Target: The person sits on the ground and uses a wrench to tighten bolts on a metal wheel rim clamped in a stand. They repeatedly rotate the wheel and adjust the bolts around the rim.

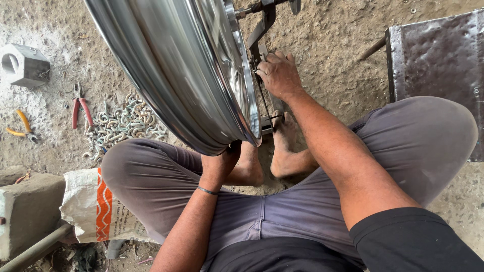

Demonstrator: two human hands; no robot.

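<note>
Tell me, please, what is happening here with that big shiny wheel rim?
A person sits cross-legged on the dirt floor with a shiny metal wheel rim mounted on a dark metal stand. The left hand grips the rim's lower edge, while the right hand rests on the stand beside the rim. Red-handled pliers, yellow-handled pliers and a pile of small metal hooks lie on the ground nearby.

Daylight falls on a dusty dirt floor (343,45), with a dark metal sheet (438,60) and concrete block (25,211) alongside.
</note>
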